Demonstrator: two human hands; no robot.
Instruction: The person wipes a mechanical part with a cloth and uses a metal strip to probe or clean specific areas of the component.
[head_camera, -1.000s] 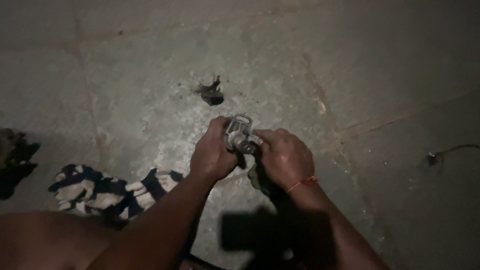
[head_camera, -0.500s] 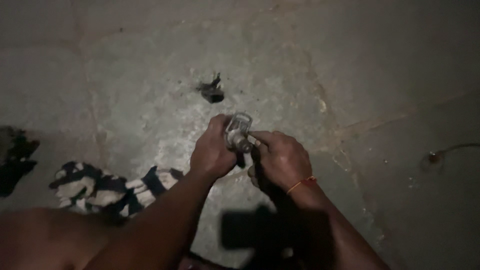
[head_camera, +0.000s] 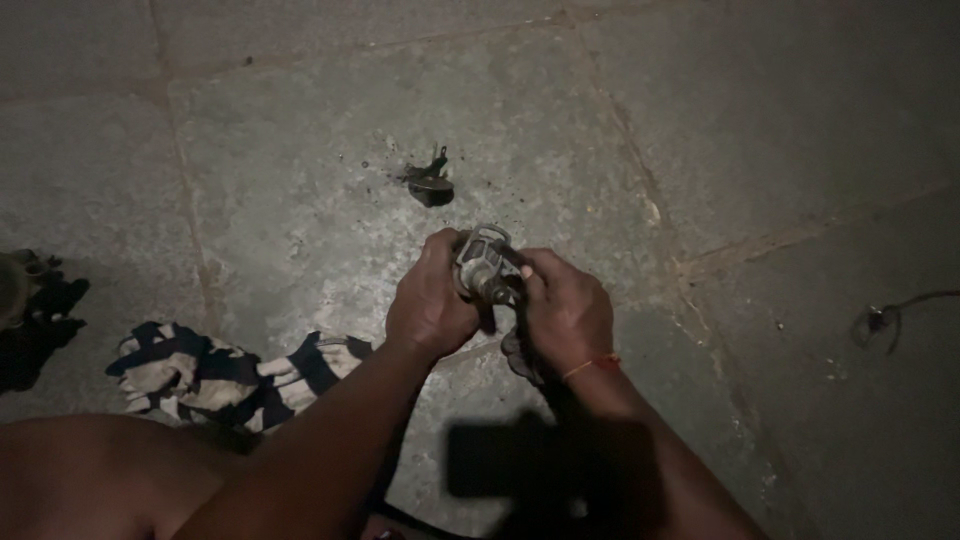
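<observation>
Both hands meet over the middle of the stone floor (head_camera: 700, 120), closed together on a small metal part (head_camera: 483, 262) with a round, cage-like grey head. The left hand (head_camera: 432, 305) wraps its fingers around the part's left side, and the right hand (head_camera: 565, 312) pinches the lower right end, where a dark piece hangs below the grip; a thin red thread (head_camera: 590, 367) circles that wrist. The part is held in the air just above the floor, not resting on it. Beyond the hands, toward the far edge of the floor, a small dark metal piece (head_camera: 428, 183) lies alone among dark specks. A dark-and-pale striped cloth (head_camera: 220, 375) lies crumpled near the left forearm, a dark object (head_camera: 30, 300) sits at the left edge, and a small object with a wire (head_camera: 880, 322) lies near the right edge.
</observation>
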